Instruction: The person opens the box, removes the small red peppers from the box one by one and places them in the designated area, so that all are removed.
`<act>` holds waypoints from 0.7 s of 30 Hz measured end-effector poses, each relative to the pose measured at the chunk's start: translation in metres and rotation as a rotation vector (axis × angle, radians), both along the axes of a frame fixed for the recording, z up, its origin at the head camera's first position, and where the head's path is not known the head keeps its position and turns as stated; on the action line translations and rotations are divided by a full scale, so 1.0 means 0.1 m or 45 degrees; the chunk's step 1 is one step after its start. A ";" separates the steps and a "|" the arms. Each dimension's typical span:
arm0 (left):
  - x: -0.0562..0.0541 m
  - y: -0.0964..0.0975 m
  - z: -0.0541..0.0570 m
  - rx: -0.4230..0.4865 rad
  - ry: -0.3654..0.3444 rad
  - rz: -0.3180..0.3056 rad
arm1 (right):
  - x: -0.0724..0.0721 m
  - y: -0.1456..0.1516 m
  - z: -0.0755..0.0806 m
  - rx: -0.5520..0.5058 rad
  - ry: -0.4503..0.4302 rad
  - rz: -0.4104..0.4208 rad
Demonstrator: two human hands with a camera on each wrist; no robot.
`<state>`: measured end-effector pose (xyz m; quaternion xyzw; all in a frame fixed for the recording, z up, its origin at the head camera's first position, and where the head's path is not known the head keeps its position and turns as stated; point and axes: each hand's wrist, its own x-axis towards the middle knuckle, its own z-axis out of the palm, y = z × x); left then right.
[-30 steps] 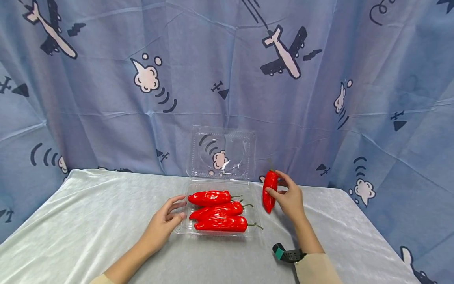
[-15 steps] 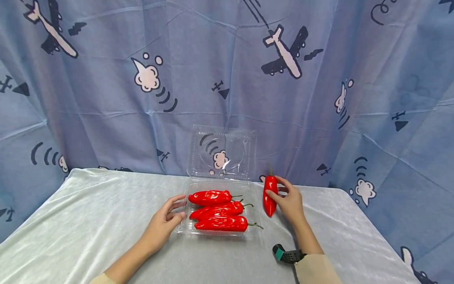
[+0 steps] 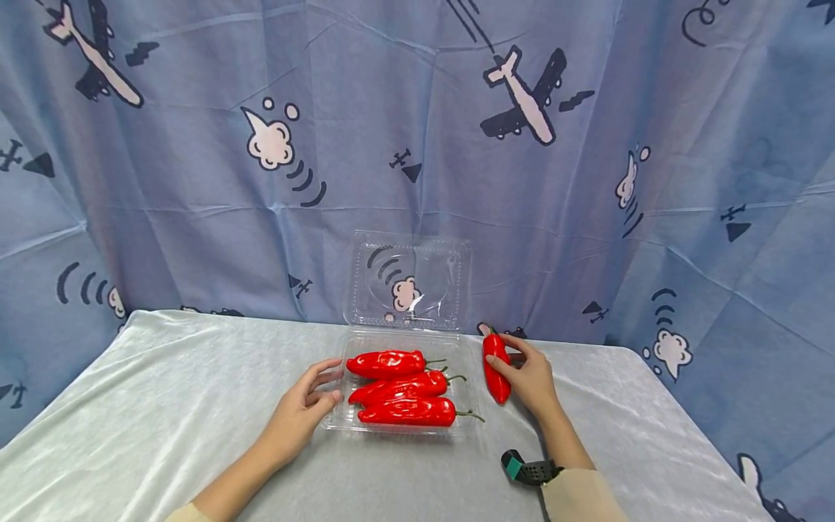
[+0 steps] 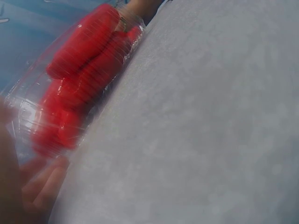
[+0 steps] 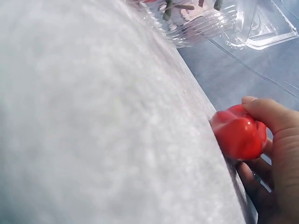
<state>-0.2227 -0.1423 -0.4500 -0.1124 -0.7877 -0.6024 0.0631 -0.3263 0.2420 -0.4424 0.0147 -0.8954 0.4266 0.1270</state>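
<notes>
My right hand pinches a long red pepper between thumb and fingers, just right of the clear plastic clamshell box. In the right wrist view that red pepper shows end-on, low against the tablecloth. My left hand rests with relaxed fingers at the box's left wall, its fingertips touching the rim. Inside the box lie a back red pepper, a middle red pepper and a front red pepper, stems to the right. In the left wrist view, the fingers touch the box's end.
The clear lid stands upright behind the box, leaning toward a blue curtain printed with planes. A pale velvety cloth covers the table. A black wrist strap sits on the right wrist.
The pepper in my right hand has come down toward the table, and its stem end has dipped and tilted left. My left hand and the box have stayed put.
</notes>
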 end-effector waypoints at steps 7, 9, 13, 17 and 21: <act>0.00 0.00 0.01 0.003 -0.021 0.005 | 0.00 -0.01 -0.02 0.041 0.008 -0.010; 0.01 0.00 0.01 0.006 -0.026 0.004 | 0.00 -0.01 -0.03 0.055 0.016 -0.013; 0.01 0.00 0.01 0.007 -0.017 0.000 | 0.01 -0.01 -0.05 0.066 0.021 -0.015; 0.00 0.00 0.00 0.007 -0.005 -0.005 | 0.00 0.00 -0.06 0.070 0.025 -0.023; 0.00 0.00 0.00 0.008 -0.001 -0.009 | 0.01 0.00 -0.05 0.069 0.017 -0.030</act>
